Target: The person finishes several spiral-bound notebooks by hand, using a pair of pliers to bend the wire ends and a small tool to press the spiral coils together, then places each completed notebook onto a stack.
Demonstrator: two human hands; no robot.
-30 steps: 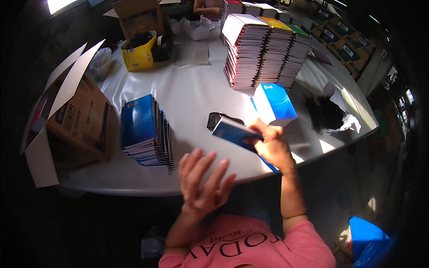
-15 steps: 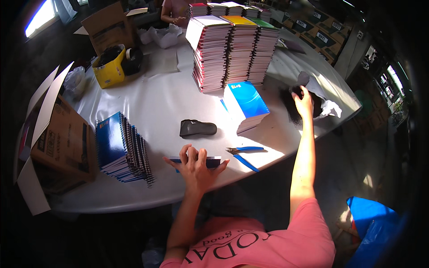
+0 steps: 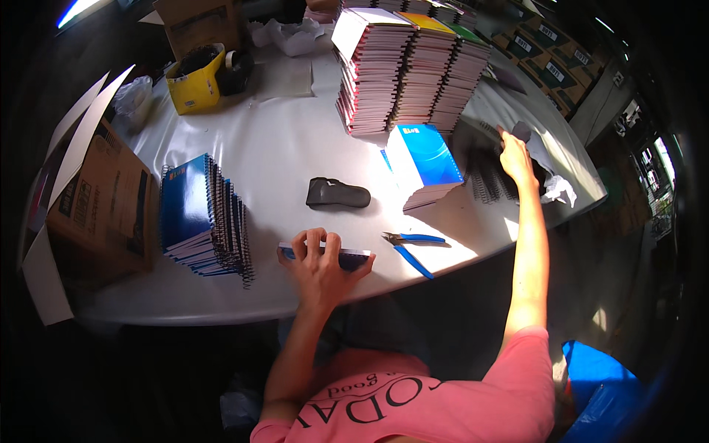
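My left hand (image 3: 319,269) grips a blue-covered notebook block (image 3: 354,260) from above, near the front edge of the table. At the right, my right hand (image 3: 518,159) is closed in a pinch on a black spiral coil (image 3: 489,128), above a heap of black binding coils (image 3: 484,181). Between the hands lie blue-handled cutting pliers (image 3: 415,249), jaws pointing left. Beyond my left hand rests a dark grey, elongated tool (image 3: 337,193). A stack of blue-covered notebook blocks (image 3: 430,159) without visible coils stands just left of the coil heap.
Coil-bound blue notebooks (image 3: 188,210) are stacked at left, beside an open cardboard box (image 3: 100,199). Tall stacks of notebooks (image 3: 377,81) stand at the back. A yellow container (image 3: 193,92) sits back left; crumpled white paper (image 3: 559,190) lies by the coils.
My right hand has drawn up from the coil heap, now pinching a coil. My left hand still grips the notebook block, which is tilted slightly differently. The whole view has shifted.
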